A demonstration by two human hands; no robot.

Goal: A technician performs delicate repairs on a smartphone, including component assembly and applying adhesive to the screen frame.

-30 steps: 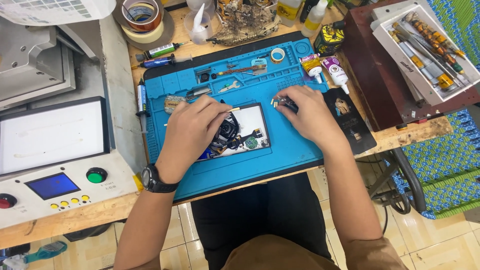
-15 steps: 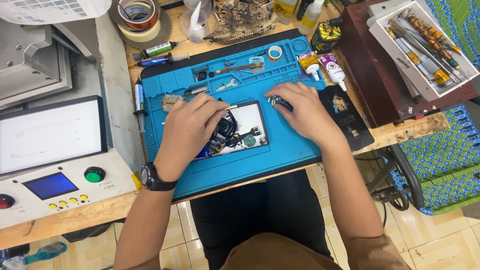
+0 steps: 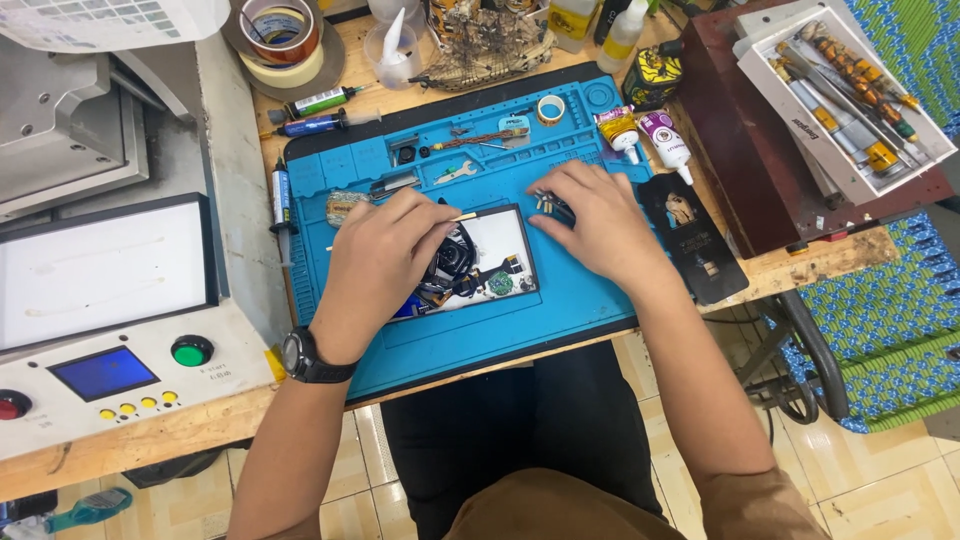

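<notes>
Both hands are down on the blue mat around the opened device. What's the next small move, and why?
Probably lift the small dark part under the right hand toward the opened device. The left hand already rests on it with a thin stick between its fingers, steadying it.

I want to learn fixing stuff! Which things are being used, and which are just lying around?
In use: left hand, thin stick, opened device, right hand, blue mat.

Lying about: tape rolls, glue tubes, tool box.
</notes>
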